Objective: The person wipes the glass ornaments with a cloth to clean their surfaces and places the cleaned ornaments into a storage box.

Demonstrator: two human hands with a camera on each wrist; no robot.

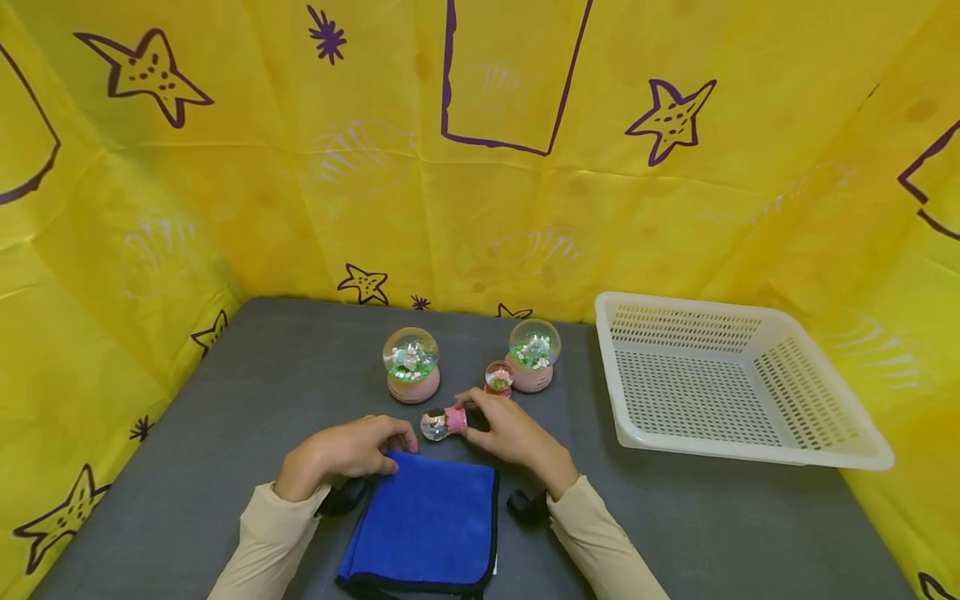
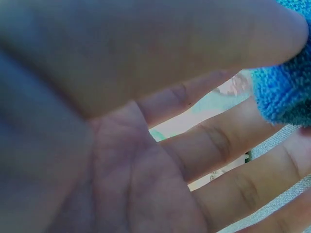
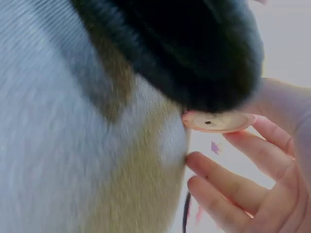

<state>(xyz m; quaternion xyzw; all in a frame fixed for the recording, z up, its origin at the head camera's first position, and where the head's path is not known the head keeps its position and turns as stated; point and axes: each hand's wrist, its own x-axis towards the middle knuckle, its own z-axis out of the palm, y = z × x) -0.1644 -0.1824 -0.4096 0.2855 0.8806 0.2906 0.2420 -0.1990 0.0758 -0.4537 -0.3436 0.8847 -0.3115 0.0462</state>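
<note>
My right hand (image 1: 517,435) pinches the pink base of a small snow globe (image 1: 435,425), which lies tipped sideways with its clear ball pointing left. In the right wrist view the round underside of that base (image 3: 221,122) shows between thumb and fingers. A folded blue cloth (image 1: 427,525) with black edging lies in front of me. At its upper left corner, my left hand (image 1: 348,448) pinches the cloth between thumb and fingers; the left wrist view shows the blue fabric (image 2: 279,90) there. Another small snow globe (image 1: 498,379) stands just behind the right hand's fingers, its base partly hidden.
Two larger snow globes with pink bases stand farther back, one on the left (image 1: 412,367) and one on the right (image 1: 534,354). A white plastic basket (image 1: 611,375) sits at the right of the grey table (image 1: 225,417). Yellow patterned fabric (image 1: 480,208) hangs around the table.
</note>
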